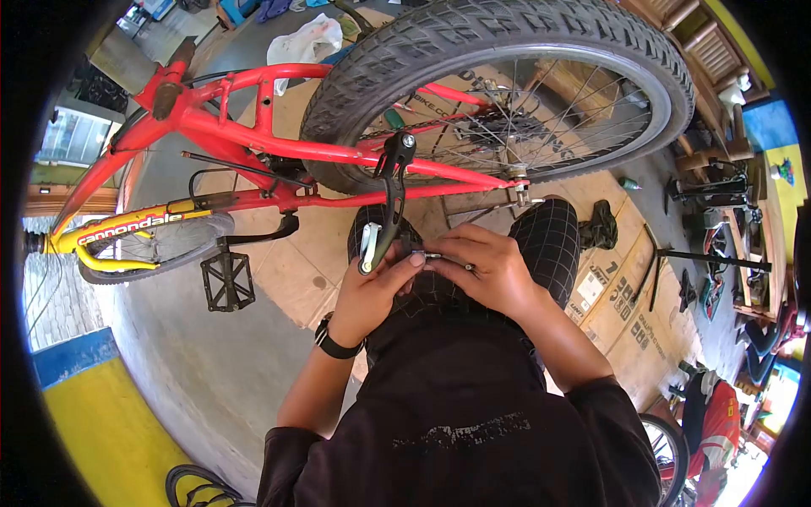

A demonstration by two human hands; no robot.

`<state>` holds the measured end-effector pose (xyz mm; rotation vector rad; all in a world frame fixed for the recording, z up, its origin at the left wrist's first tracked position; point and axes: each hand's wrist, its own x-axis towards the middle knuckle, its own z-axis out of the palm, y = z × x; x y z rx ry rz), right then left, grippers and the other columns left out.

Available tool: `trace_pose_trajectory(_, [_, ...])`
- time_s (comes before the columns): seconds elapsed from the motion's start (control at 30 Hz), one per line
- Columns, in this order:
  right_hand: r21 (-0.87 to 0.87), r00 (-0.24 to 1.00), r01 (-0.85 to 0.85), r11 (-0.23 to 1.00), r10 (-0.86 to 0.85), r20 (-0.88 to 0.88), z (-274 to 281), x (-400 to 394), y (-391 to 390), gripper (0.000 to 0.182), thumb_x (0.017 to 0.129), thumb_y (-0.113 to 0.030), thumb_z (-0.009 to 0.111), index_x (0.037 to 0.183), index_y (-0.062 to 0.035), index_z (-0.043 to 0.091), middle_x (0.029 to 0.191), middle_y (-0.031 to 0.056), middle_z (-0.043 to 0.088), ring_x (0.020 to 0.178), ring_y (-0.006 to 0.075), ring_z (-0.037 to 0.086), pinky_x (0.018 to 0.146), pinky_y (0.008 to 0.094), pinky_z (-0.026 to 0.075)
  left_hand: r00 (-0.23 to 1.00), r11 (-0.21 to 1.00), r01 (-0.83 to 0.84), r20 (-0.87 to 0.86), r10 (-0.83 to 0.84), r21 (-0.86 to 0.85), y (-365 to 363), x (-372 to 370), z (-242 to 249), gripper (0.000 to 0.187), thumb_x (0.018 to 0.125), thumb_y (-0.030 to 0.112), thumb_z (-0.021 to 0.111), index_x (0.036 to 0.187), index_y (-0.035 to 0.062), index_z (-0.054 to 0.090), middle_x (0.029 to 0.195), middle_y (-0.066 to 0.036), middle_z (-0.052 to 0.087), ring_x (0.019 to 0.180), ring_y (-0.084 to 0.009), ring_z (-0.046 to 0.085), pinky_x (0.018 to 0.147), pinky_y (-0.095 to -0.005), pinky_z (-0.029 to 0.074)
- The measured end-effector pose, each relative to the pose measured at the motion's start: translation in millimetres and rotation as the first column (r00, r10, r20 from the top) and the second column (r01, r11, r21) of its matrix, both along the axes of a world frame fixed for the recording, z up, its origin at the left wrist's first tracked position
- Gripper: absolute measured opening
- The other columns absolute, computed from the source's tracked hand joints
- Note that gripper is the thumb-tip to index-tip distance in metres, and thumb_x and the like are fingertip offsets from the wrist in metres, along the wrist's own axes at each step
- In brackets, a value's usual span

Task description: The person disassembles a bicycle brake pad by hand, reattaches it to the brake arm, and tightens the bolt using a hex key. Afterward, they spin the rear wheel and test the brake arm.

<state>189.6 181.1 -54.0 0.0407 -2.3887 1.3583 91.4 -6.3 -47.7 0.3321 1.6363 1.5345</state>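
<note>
A red bicycle frame stands in front of me with its knobbly rear wheel just beyond my knees. A black brake arm with a pale pad at its lower end hangs from the frame. My left hand, with a black watch on the wrist, grips the lower end of this brake arm. My right hand pinches a small metal part against it, fingertips meeting the left thumb. Both hands are over my lap.
A black pedal hangs at the left above grey concrete. Flattened cardboard lies under the bike. Tools and stands sit at the right, a white plastic bag at the top, another wheel lower right.
</note>
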Motion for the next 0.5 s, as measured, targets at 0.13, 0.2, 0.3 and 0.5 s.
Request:
trace_pose_trajectory(0.13, [-0.082,0.998,0.053,0.995,-0.057,-0.039,-9,-2,-7,0.030,0.079,-0.007,0.081,0.108,-0.0045,0.075,0.093,0.0110,0.069,0.079,0.0253,0.069,0.069,0.0347,0.057,0.988,0.996,-0.017,-0.152,0.003,-0.089,-3,0,11,0.020,0.098,0.017,0.067,0.110,0.0016,0.065,0.080,0.004,0.060,0.070,-0.0034,0.050,0.062,-0.0196,0.039])
trace_pose_trajectory(0.2, [-0.144,0.995,0.071,0.987,-0.080,-0.061,-15,-2,-11,0.031,0.078,-0.006,0.082,0.108,-0.0043,0.075,0.092,0.0107,0.069,0.080,0.0238,0.069,0.068,0.0333,0.056,0.968,0.998,0.011,-0.250,-0.028,-0.069,-6,-4,6,0.021,0.097,0.016,0.068,0.112,0.0012,0.064,0.081,0.004,0.059,0.070,-0.0028,0.049,0.061,-0.0192,0.038])
trace_pose_trajectory(0.3, [-0.229,0.990,0.080,0.970,-0.105,-0.099,-25,-3,-19,0.032,0.078,-0.005,0.082,0.109,-0.0036,0.075,0.092,0.0109,0.069,0.081,0.0229,0.069,0.068,0.0320,0.055,0.952,0.999,-0.001,-0.306,-0.014,-0.051,-7,-2,6,0.023,0.097,0.015,0.069,0.114,0.0011,0.063,0.082,0.005,0.058,0.070,-0.0024,0.048,0.060,-0.0190,0.038])
trace_pose_trajectory(0.5, [-0.283,0.985,0.069,0.957,-0.111,-0.133,-34,-1,-29,0.031,0.079,-0.005,0.081,0.110,-0.0030,0.075,0.094,0.0118,0.068,0.082,0.0233,0.068,0.068,0.0314,0.055,0.939,0.987,0.033,-0.333,-0.084,-0.154,-9,-6,18,0.023,0.097,0.017,0.070,0.112,0.0003,0.064,0.081,0.004,0.059,0.068,-0.0023,0.048,0.059,-0.0192,0.038])
